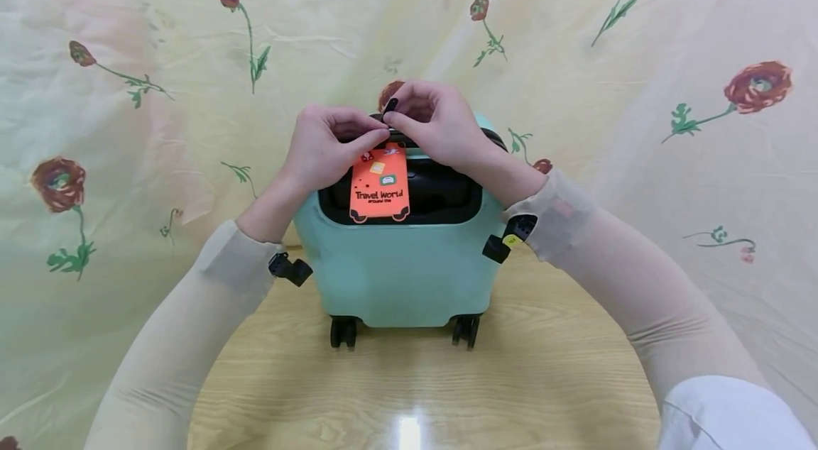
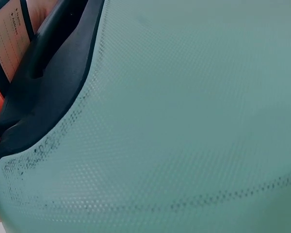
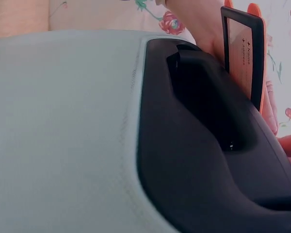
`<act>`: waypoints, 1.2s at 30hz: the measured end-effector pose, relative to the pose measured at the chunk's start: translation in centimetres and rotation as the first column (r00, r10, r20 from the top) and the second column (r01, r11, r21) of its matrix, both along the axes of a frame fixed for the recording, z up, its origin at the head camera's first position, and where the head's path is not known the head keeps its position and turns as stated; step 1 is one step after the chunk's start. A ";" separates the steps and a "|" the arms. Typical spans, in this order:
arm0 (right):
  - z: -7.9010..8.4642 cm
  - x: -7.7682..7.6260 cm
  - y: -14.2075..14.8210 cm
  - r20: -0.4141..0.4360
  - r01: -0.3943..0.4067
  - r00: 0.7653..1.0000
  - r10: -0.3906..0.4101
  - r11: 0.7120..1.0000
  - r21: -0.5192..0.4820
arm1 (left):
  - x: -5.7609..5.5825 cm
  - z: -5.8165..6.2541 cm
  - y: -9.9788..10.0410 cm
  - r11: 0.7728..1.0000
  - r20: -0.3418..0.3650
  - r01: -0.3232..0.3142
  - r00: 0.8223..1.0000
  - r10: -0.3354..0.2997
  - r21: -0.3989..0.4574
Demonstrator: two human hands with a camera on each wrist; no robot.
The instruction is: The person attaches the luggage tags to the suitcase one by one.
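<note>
A mint-green suitcase (image 1: 409, 272) stands upright, its black handle panel (image 1: 444, 194) facing me. An orange luggage tag (image 1: 380, 184) with "Travel World" lettering hangs in front of that panel. My right hand (image 1: 444, 125) pinches the tag's short black strap (image 1: 390, 106) between thumb and forefinger, its end sticking up. Close beside it, my left hand (image 1: 322, 145) pinches the strap lower down, just above the tag. Both wrist views catch the tag's back, a black-framed card (image 2: 10, 41) with printed lines, partly cut off; the right wrist view shows its "Name" and "Address" lines (image 3: 245, 53).
The suitcase's black wheels (image 1: 344, 331) rest on a light wooden tabletop (image 1: 409, 379). Behind it hangs a pale cloth (image 1: 358, 17) printed with red flowers. Small black cameras (image 1: 290, 269) are strapped on both wrists, close to the suitcase sides.
</note>
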State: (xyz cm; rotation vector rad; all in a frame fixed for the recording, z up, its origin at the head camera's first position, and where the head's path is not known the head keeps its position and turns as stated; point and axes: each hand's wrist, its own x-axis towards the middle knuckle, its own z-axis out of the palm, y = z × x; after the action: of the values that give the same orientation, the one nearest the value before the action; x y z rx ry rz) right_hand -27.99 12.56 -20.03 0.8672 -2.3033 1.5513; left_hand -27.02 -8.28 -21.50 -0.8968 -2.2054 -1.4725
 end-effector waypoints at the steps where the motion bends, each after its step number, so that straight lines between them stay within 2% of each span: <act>1: 0.0 0.0 0.0 -0.007 -0.005 1.000 0.005 1.000 -0.009 | 0.0 0.0 0.0 1.000 -0.006 -0.004 1.000 0.004 -0.009; 9: -0.2 0.0 -0.2 -0.023 -0.003 1.000 0.000 0.992 -0.124 | -0.1 0.1 0.0 0.990 -0.083 -0.060 0.995 0.049 -0.129; 14: -0.1 -0.2 -0.2 -0.023 -0.017 1.000 0.014 0.989 -0.148 | 0.0 0.0 0.0 0.991 -0.077 -0.064 0.995 0.055 -0.115; 19: -0.1 -0.1 0.0 0.011 -0.014 1.000 0.016 0.991 -0.134 | -0.1 -0.1 0.0 0.996 -0.026 -0.071 0.997 0.070 -0.058; 24: -0.1 -0.2 0.0 0.001 -0.012 1.000 0.012 0.995 -0.104 | -0.1 0.0 0.2 0.991 0.013 -0.103 0.994 0.105 -0.083; 29: -0.2 -0.2 0.1 -0.026 -0.006 1.000 0.004 0.997 -0.072 | -0.1 0.0 0.5 0.988 0.010 -0.095 0.995 0.097 -0.119; 36: -0.2 0.0 0.0 -0.060 0.001 0.998 -0.006 0.997 -0.076 | -0.2 0.1 0.6 0.986 -0.042 -0.107 0.994 0.103 -0.131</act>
State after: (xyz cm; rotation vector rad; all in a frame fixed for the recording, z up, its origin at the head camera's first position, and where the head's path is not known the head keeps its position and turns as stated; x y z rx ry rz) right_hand -28.04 12.61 -20.22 0.8780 -2.1877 1.5778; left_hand -27.19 -7.71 -21.45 -0.8266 -2.3095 -1.2659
